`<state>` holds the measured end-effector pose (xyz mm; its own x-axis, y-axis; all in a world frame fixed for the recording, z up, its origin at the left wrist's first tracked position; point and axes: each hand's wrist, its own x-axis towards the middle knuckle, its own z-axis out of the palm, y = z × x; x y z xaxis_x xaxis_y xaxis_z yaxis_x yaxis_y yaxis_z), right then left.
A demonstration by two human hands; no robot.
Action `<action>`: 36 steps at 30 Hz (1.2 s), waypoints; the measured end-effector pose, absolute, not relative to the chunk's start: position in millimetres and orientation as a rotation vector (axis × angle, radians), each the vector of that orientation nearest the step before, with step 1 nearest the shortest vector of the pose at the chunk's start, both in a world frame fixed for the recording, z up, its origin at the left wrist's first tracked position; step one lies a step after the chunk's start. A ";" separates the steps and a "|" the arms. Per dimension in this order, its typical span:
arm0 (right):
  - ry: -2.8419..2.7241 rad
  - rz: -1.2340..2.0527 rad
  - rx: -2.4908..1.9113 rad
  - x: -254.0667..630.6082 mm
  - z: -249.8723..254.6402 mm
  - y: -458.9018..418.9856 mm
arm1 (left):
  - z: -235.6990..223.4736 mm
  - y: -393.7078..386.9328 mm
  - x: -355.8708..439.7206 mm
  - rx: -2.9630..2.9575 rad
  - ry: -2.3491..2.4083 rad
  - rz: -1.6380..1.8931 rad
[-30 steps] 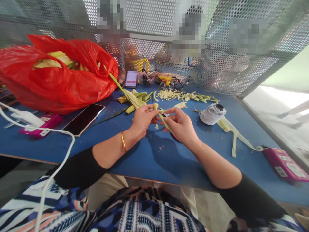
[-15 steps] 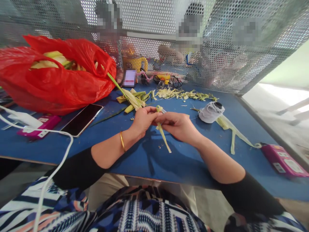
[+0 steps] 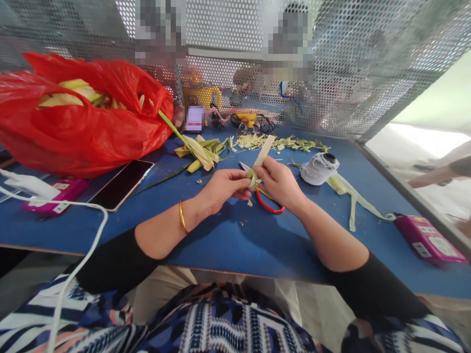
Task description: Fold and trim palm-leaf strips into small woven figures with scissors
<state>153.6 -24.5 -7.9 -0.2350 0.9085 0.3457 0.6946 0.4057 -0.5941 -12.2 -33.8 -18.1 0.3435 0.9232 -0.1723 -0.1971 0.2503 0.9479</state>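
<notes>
My left hand (image 3: 223,190) pinches a small folded bit of pale green husk between thumb and fingers. Close against it, my right hand (image 3: 278,182) grips the same piece, a flat pale husk strip (image 3: 265,148) whose free end sticks up away from me. Scissors with red handles (image 3: 271,210) lie on the table under my hands, their blade tip pointing left and away. Parts of the scissors and the folded piece are covered by my fingers. A spool of white thread (image 3: 319,169) stands right of my right hand.
On the blue table (image 3: 206,240) lie husk leaves (image 3: 200,152), a row of shreds (image 3: 253,142) and a dark phone (image 3: 123,185). A red plastic bag (image 3: 121,132) of husks stands left. Magenta packs (image 3: 429,239) lie at both sides; a white cable (image 3: 97,235) crosses the left. Perforated metal panels rise behind.
The strip's free end, which hung toward me, now points up and away. My right hand has turned and drawn slightly apart from the left, uncovering the red-handled scissors.
</notes>
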 end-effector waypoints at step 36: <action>-1.570 0.947 -1.016 159.6 7.8 -27.5 | -15.1 -30.3 -11.4 0.883 1.061 1.040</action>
